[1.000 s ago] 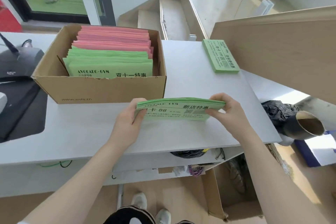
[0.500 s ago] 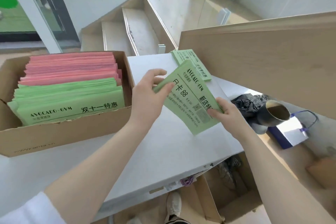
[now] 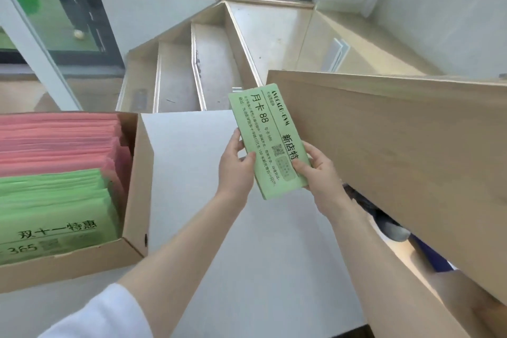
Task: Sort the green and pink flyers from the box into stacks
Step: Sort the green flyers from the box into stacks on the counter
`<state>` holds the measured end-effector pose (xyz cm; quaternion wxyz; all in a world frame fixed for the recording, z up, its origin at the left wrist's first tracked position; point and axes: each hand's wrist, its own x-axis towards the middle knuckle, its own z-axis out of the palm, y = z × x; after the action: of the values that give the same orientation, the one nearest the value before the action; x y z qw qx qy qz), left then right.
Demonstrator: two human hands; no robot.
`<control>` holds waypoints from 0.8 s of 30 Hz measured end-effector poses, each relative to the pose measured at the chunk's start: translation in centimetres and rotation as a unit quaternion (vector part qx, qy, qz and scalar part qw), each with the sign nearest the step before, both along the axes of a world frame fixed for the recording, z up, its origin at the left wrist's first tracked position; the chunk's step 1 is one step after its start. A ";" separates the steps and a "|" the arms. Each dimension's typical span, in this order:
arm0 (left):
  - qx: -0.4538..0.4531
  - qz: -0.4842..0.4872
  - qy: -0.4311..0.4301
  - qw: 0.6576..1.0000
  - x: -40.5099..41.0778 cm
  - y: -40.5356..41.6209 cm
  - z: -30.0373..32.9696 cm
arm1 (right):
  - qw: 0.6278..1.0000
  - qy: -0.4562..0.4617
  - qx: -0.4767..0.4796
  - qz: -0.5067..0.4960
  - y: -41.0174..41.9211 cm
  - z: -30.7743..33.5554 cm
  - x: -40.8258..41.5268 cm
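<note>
At centre, toward 1 o'clock from the box [image 3: 138,173], both hands pinch a bundle of green flyers [image 3: 267,143] by its long edges: left hand [image 3: 236,170] at 9, right hand [image 3: 315,170] at 3, likely squaring it before stacking. Bundle sits over the white counter [image 3: 247,241]. Pink flyers [image 3: 55,140] and more green remain boxed.

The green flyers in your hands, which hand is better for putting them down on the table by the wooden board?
Probably the right hand: it grips the green flyers on the side next to the wooden board. The left hand sits nearer the box.
</note>
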<state>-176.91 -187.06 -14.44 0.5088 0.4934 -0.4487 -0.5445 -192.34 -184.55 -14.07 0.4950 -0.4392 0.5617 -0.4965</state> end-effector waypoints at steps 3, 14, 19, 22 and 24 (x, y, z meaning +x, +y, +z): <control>-0.016 0.004 -0.029 0.999 -1.3 -3.0 -0.2 | 0.996 0.075 -0.010 -0.054 -3.4 -0.9 -0.6; 0.027 -0.034 -0.181 0.983 -3.3 -10.5 -3.6 | 0.924 0.364 0.078 -0.082 -9.7 -4.1 -1.9; 0.036 -0.025 -0.199 0.979 -3.7 -11.0 -4.6 | 0.906 0.405 0.099 -0.072 -9.5 -4.3 -2.0; 0.073 -0.036 -0.156 0.984 -3.9 -10.2 -3.9 | 0.904 0.409 0.104 -0.066 -9.9 -3.6 -2.0; 0.111 -0.034 -0.058 0.992 -3.9 -9.6 -4.3 | 0.949 0.290 0.104 -0.060 -10.4 -3.2 -1.9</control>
<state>-180.79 -196.67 -18.76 0.4050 0.5618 -0.4313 -0.5782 -194.22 -194.91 -17.26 0.3226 -0.4761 0.7548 -0.3154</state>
